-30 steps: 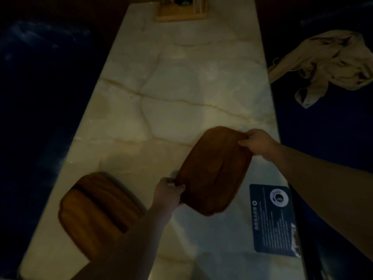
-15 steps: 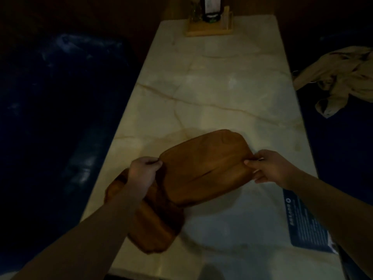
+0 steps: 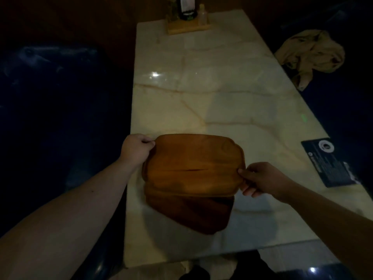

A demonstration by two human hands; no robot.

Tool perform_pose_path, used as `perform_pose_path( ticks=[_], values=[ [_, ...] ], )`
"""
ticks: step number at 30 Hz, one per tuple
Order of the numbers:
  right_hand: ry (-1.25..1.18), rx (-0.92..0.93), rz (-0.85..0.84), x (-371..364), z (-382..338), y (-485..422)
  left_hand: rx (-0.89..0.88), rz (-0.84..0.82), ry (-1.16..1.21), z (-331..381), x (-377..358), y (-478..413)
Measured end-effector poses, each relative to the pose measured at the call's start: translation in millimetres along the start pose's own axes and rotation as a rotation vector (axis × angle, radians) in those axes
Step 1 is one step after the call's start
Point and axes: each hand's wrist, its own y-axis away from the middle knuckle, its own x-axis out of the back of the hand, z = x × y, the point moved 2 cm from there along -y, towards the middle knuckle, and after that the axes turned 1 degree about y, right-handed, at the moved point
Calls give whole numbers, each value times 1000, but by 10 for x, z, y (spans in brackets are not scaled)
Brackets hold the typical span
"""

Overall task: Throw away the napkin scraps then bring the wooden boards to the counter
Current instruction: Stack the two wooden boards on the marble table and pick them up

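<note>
A brown wooden board with rounded corners is held level above a pale marble table. My left hand grips its left edge and my right hand pinches its right edge. A second, darker wooden board lies on the table right beneath it, its near half showing, the rest hidden by the upper board. No napkin scraps are visible.
A dark menu card lies at the table's right edge. A wooden condiment holder with bottles stands at the far end. Dark blue bench seats flank the table; a crumpled beige cloth lies on the right one.
Both hands carried the upper board leftwards and towards me until it sits over the second board. The view has shifted, so the table now appears more to the right.
</note>
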Motion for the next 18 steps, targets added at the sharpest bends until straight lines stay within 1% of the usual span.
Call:
perform_pose_path(
  ticks=[3,6,10,15,18],
  values=[
    [-2,-41,17,-265,129,120,-28,-49,-54,-37,-13,-63],
    [9,-83,24,-479,278,223,-74,-81,-157,-86,-131,-98],
    [22,-173,4,-695,505,310,-112,-175,-274,-202,-364,-109],
    [87,-205,-19,-837,594,324,-134,-220,-356,-329,-477,-86],
    [128,-209,-29,-877,621,292,-155,-215,-376,-369,-477,-91]
  ],
)
